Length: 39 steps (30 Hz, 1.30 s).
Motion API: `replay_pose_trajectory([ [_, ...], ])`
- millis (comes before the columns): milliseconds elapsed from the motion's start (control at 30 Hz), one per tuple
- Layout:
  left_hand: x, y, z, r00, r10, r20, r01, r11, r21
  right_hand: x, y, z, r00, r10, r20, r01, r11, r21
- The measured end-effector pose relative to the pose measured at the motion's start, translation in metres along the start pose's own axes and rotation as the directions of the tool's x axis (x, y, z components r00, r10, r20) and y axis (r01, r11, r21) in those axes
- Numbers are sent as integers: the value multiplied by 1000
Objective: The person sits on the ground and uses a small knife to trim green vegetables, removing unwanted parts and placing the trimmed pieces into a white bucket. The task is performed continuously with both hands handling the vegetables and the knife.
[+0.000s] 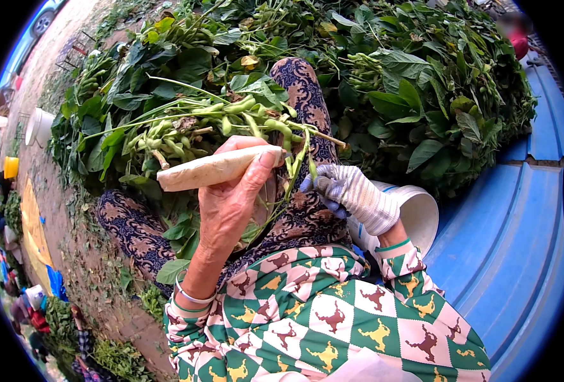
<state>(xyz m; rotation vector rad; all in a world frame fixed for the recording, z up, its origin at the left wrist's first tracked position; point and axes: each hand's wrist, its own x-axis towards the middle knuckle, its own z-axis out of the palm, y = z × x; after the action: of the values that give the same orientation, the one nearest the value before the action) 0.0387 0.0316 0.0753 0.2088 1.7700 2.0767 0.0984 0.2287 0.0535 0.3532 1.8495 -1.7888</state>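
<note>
A: Entry. Left hand point(231, 197), bare, is clenched round a pale stick point(215, 169), thumb on top, and seems to pin the stalk point(231, 118) against it. The stick lies crosswise over the lap, blunt end toward the person's left.

B: And the right?

A: Right hand point(352, 194), in a striped glove, fingers pinched on a pod point(308, 167) hanging from the stalk's near end. Grip closed on it, as far as I can read (fingertips partly hidden by the stem).

B: Where is the stalk itself?

A: Across the patterned trousers point(304, 102), pods point(167, 143) clustered on the left half, leaves trailing down to the ground. Behind it, the heap point(415, 76) of uncut plants runs along the edge of the blue tarp point(536, 191).

B: Advice for the pulling?

A: My judgement: keep the left grip firm close to the pod being taken, so the stalk does not swing. Pull each pod at its base, along the stem rather than across it, or the pod may tear. Work from the near end outward to the left cluster.

B: Where do they drop?

A: The white bucket point(419, 213) sits just beside the right wrist, mouth tipped toward the lap. A short move should do; contents not visible.

B: Risks?

A: Loose leaves falling in with the pods.
</note>
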Motion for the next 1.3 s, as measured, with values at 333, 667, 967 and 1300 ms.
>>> replay_pose_trajectory([
  [333, -1, -37, 18, 1000, 1, 13, -1, 1000, -5, 14, 15, 8, 959, -239, -155, 162, 906, -391],
  [667, -4, -44, 21, 998, 62, 23, -64, 993, 103, 17, 14, 12, 912, -375, -164, 139, 661, -738],
  [967, -5, -45, 22, 1000, -10, -5, 10, 999, -35, 18, 23, 16, 875, -448, -185, 190, 668, -719],
  [1300, -4, -45, 25, 958, 278, 75, -287, 898, 334, 19, 26, 25, 916, -316, -246, 209, 901, -380],
])
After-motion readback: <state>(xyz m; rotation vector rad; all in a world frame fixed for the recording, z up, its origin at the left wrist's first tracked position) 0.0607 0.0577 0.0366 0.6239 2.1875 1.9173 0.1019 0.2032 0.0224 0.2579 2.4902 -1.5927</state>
